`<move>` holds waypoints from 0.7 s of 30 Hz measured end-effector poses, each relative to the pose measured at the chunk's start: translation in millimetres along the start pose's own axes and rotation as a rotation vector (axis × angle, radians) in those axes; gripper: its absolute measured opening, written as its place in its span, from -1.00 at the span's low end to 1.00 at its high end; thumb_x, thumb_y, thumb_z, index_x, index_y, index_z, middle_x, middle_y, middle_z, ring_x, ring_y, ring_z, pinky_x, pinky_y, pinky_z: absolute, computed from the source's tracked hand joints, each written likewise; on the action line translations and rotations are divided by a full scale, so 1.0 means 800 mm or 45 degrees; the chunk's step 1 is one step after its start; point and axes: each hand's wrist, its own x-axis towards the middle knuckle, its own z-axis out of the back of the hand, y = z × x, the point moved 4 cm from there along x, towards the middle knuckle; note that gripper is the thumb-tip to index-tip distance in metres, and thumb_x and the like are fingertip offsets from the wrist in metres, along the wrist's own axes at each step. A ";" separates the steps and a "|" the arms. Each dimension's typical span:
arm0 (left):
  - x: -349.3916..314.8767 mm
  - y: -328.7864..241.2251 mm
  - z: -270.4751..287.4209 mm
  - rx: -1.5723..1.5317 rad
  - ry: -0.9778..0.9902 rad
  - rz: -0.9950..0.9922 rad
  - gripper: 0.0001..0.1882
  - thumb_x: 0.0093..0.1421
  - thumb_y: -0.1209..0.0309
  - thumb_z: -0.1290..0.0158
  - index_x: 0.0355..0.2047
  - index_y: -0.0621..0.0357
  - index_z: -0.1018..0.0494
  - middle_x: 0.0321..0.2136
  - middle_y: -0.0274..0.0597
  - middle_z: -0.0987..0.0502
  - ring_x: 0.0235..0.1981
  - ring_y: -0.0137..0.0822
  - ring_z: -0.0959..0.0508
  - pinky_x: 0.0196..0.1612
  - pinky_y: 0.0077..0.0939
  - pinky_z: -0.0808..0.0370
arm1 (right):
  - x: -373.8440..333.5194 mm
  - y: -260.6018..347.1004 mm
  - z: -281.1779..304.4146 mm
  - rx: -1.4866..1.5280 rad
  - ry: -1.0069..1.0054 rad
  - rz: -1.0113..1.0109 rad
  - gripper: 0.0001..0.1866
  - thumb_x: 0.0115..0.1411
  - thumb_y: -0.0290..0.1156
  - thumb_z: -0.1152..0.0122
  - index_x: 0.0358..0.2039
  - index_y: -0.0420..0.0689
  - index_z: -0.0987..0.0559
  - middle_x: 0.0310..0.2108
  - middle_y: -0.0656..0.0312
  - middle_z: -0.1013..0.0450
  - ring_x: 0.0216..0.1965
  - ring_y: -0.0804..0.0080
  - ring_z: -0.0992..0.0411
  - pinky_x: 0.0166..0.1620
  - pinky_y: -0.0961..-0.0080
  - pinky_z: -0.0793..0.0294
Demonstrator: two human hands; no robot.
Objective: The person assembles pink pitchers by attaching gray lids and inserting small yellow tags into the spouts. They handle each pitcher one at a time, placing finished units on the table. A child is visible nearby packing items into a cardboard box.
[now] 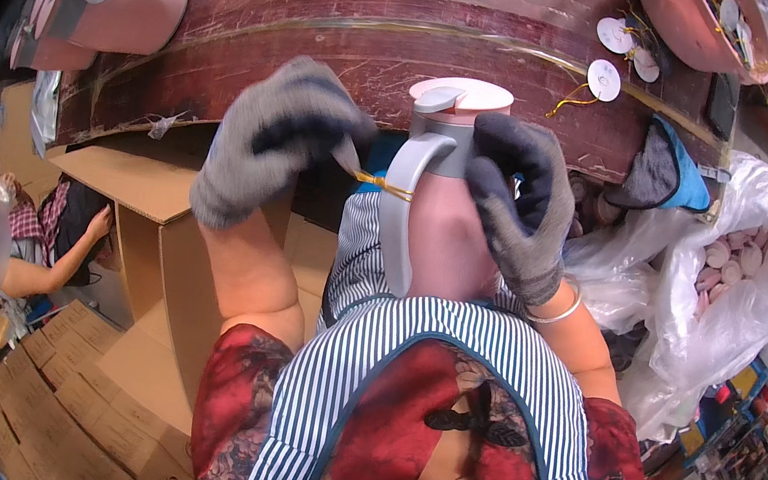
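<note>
A pink thermos jug with a grey handle and a pale lid stands upright close to my striped apron. Both my hands wear grey knitted gloves with dark palms. My right hand is curled against the jug's right side, below the neck, gripping it. A gold tie goes around the handle. At its end a pale tag is pinched in my left hand, which covers most of it.
Several pink jugs lie at the table's left. Round tags and a pink tub are at the right, near a blue-and-grey cloth. A plastic bag holds pink lids. Cardboard boxes and another person are at left.
</note>
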 end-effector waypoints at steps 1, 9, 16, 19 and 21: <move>0.002 0.026 -0.001 0.102 -0.203 0.126 -0.75 0.07 0.60 -0.10 -0.20 0.24 -0.57 -0.23 -0.14 -0.60 -0.21 -0.21 -0.56 -0.06 -0.39 -0.48 | -0.003 0.005 -0.001 -0.110 0.022 0.116 -0.53 0.18 -0.62 -0.26 0.13 -0.29 -0.44 0.09 0.04 -0.42 0.07 0.30 -0.44 0.15 0.43 -0.41; -0.020 0.062 -0.123 0.115 -0.950 -0.229 -0.40 0.20 0.24 -0.15 0.21 0.24 -0.35 0.31 0.05 -0.24 0.32 -0.08 -0.29 0.38 -0.14 -0.19 | -0.030 0.011 -0.011 -0.848 0.121 0.610 -0.48 0.05 -0.02 -0.29 0.09 0.36 -0.59 0.09 0.20 -0.41 0.04 0.14 -0.36 0.00 0.16 -0.36; 0.018 0.062 -0.147 -0.288 -0.418 0.097 -0.62 0.33 0.32 0.01 0.11 0.18 -0.47 0.38 -0.04 -0.18 0.36 -0.08 -0.24 0.38 -0.18 -0.19 | -0.028 0.001 -0.012 -0.724 -0.434 0.490 -0.46 0.18 -0.03 -0.22 0.05 -0.12 -0.48 0.14 -0.09 -0.32 0.08 -0.13 -0.34 0.10 0.03 -0.37; 0.039 0.083 -0.147 -0.005 -0.101 -0.318 -0.59 0.40 0.33 0.10 0.19 0.21 -0.41 0.35 -0.01 -0.22 0.29 -0.12 -0.34 0.34 -0.23 -0.27 | -0.077 -0.011 0.020 -0.488 -0.479 0.368 -0.42 0.23 -0.05 -0.20 0.11 -0.21 -0.45 0.26 -0.18 -0.24 0.16 -0.23 -0.30 0.20 0.02 -0.32; 0.051 0.066 -0.172 0.141 -0.110 -0.267 -0.65 0.36 0.38 0.02 0.11 0.19 -0.49 0.36 -0.01 -0.19 0.31 -0.09 -0.30 0.31 -0.26 -0.32 | -0.145 -0.018 0.071 -0.407 -0.578 0.423 -0.32 0.17 -0.13 -0.33 0.23 -0.21 -0.42 0.30 -0.17 -0.20 0.29 -0.08 -0.25 0.32 0.12 -0.23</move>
